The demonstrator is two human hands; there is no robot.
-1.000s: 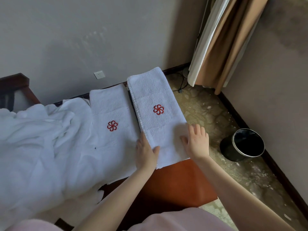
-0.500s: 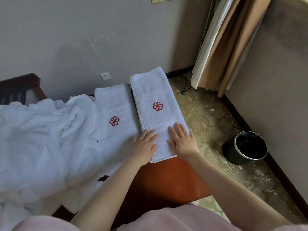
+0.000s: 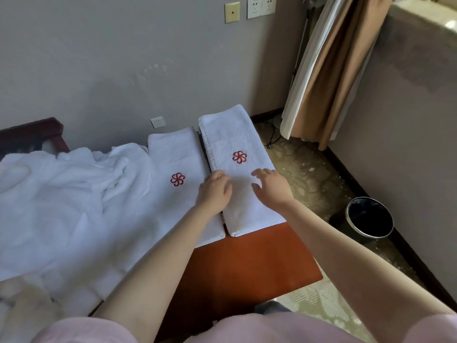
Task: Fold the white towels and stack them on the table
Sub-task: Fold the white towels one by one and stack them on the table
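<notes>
Main folded towel (image 3: 243, 209): white, folded into a long strip, lying flat along the right-hand end of the orange-brown worktop (image 3: 247, 263), with its long axis running away from the person. A red pinwheel emblem (image 3: 239, 157) is stitched near its middle, and layered fold edges show at its near end.

Left hand (image 3: 215, 191): set on this towel's left margin just short of the emblem, fingers pressed together and lightly bent, tips on the cloth. Right hand (image 3: 272, 186): over the towel's right half at the same level, fingers loosely spread and relaxed; motion blur hides whether they touch the cloth.

Second folded towel (image 3: 178, 154): just left of the main towel and parallel to it, a narrow dark gap between them, bearing its own red emblem (image 3: 177, 179). Heap of unfolded white towels (image 3: 61, 206): further left of the main towel, rumpled, overlapping the second towel's left side. Dark wooden frame (image 3: 32, 132): far left, behind the heap.

To the right of the main towel, on the patterned floor, stands a round black waste bin (image 3: 369, 216) with a metal rim. Beyond and to the right hangs a tan and white curtain (image 3: 329, 70). On the grey wall beyond the towel are wall sockets (image 3: 261, 7)
</notes>
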